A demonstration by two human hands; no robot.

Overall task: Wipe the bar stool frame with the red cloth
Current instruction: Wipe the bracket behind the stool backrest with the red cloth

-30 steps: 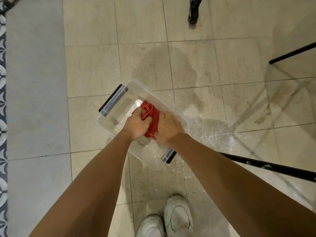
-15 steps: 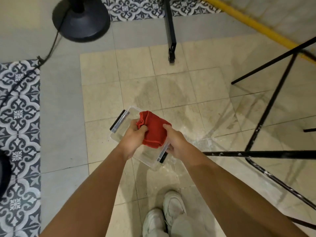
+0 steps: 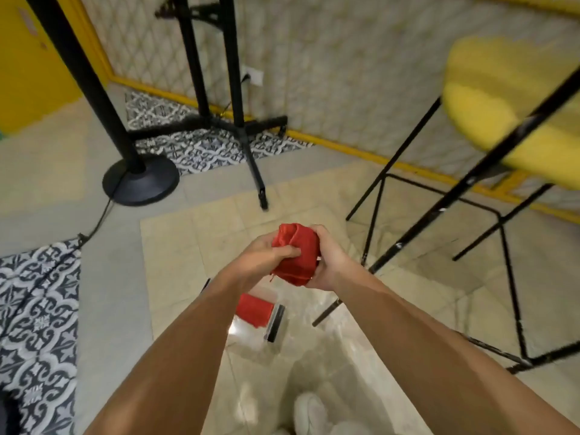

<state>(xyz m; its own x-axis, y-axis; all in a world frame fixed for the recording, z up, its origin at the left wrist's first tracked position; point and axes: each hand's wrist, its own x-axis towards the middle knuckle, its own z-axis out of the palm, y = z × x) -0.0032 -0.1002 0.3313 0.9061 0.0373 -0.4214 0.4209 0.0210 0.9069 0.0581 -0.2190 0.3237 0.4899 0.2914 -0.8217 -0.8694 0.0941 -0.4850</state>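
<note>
Just right of your 2 hands, the black metal bar stool frame slants from near-left to far-right. Your left hand and right hand both clench the bunched red cloth; the right hand is nearer the frame.

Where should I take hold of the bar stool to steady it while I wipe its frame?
Probably the near black leg, high up under the yellow seat, reached from the left of the view, your side. It is a thin slanted rod, easy to wrap fingers round. Use the right hand, which is nearer the stool; leave the red cloth in the left hand.
</note>
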